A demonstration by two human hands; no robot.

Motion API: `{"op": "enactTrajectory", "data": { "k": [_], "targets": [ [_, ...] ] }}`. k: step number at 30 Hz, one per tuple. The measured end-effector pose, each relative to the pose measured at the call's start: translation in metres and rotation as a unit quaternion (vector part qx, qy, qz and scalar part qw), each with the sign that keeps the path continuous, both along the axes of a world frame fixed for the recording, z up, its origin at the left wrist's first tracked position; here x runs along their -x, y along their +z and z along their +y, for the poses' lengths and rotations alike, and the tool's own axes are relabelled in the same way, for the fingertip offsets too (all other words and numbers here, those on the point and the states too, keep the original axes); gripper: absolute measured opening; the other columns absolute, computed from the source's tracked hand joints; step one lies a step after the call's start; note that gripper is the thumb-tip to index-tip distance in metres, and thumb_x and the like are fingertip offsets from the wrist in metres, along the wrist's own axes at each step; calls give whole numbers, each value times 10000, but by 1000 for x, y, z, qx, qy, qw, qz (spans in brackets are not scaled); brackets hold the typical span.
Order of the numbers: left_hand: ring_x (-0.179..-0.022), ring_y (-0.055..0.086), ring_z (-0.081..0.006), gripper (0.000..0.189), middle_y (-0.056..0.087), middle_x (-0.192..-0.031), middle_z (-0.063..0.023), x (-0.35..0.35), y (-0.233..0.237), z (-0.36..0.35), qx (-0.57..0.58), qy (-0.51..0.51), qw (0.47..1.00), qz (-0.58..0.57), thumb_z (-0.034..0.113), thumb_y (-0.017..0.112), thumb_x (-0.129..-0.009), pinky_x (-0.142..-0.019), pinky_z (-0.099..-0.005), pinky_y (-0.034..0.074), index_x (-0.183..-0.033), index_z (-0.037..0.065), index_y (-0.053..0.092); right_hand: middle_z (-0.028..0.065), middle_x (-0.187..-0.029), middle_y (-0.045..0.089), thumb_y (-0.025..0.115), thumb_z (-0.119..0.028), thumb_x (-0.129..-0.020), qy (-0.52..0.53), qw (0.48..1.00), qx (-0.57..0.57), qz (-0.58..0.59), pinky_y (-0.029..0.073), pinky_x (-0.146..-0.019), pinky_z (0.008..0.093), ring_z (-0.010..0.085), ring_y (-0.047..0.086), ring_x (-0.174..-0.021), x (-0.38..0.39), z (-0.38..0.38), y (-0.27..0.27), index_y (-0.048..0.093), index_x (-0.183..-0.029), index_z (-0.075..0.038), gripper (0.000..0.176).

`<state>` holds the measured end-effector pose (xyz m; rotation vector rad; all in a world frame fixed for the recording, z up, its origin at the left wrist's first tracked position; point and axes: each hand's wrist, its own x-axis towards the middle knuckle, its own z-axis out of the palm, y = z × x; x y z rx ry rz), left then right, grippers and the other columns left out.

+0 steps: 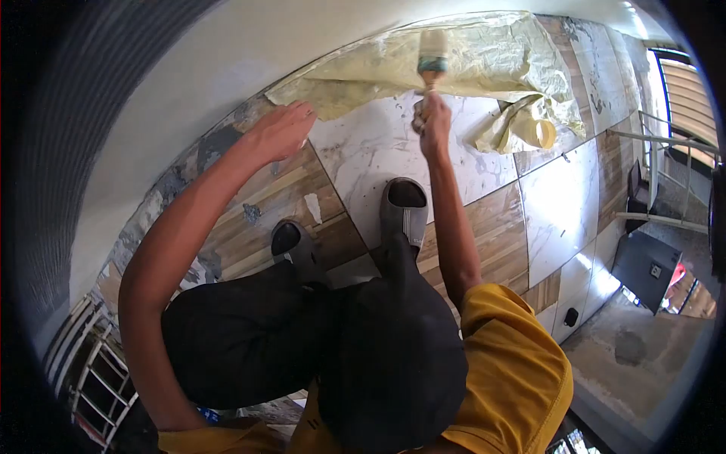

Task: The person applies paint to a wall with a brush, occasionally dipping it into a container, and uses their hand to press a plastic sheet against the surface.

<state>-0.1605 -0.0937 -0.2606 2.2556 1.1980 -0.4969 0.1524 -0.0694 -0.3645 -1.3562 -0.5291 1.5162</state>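
My right hand [432, 125] is closed around the handle of a paintbrush [432, 62], its pale bristles pointing away from me. The brush is over a crumpled, yellowish translucent sheet [484, 57] that lies on the floor along the wall base. My left hand [286, 130] is closed near the sheet's left end, fingers curled. Whether it pinches the sheet or something small, I cannot make out. At the sheet's right end, a bunched part surrounds a round, pale yellow rim [541, 135], perhaps a roll or a cup.
The white wall [227, 57] curves close on the left. My feet, in grey slippers [404, 206], stand on white and wood-look tiles [484, 242]. To the right are a metal-framed rack [669, 178] and a dark box [643, 265]. A white metal rack [98, 371] stands at lower left.
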Motion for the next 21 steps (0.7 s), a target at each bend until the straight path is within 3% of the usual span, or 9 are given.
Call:
{"op": "enactTrajectory", "data": {
  "k": [4,9,11,13,15,18,21],
  "targets": [
    [-1327,446,-362,512,460,-1415,-215,-35,-34,44,-73,-41,996,-30,69,605,-857,-1106,-433,399,-1337,-54,478,0,-627,460,459,-349,-1044,-35,999,-20,-14,267,-378,244,79,353,-421,-29,49,10,595,-1105,19,397],
    [-1385,391,-372,650,361,-1523,-222,-70,-85,83,-202,-22,976,-81,52,603,-834,-1161,-434,338,-1436,-55,380,-46,-600,417,437,-282,-1039,-15,977,-78,-198,238,-372,225,36,326,-430,-37,111,-7,590,-1143,38,369],
    [-1388,387,-376,660,353,-1527,-222,-76,-90,90,-133,-6,990,-54,58,611,-827,-1161,-439,338,-1436,-53,381,-32,-585,453,448,-263,-1023,-16,971,-71,-229,270,-393,257,55,369,-444,-29,121,-17,633,-1086,52,370],
    [-1391,382,-381,669,346,-1530,-221,-77,-92,90,-65,12,998,-24,64,619,-820,-1160,-444,337,-1435,-50,381,-7,-580,497,470,-258,-1009,57,931,-44,-359,306,-430,292,80,417,-467,-15,123,-30,680,-1003,57,379],
    [-1396,376,-379,695,329,-1539,-220,-73,-90,79,-101,2,995,-24,88,648,-806,-1159,-455,336,-1434,-46,383,10,-585,519,486,-253,-994,64,950,-33,-304,326,-460,310,100,444,-486,6,114,-28,698,-959,57,377],
    [-1394,377,-378,717,331,-1538,-216,-63,-96,73,-120,1,992,-41,99,671,-794,-1160,-468,329,-1437,-40,385,-5,-572,488,491,-262,-996,74,954,-55,-286,305,-434,299,87,413,-465,29,102,-38,681,-946,58,376],
    [-1400,368,-375,749,325,-1543,-207,-53,-87,65,-114,6,991,-71,112,694,-787,-1165,-472,319,-1447,-33,372,-15,-565,457,486,-274,-1006,101,973,-8,-206,276,-399,281,73,367,-436,45,91,-31,659,-941,54,376]
  ]
}}
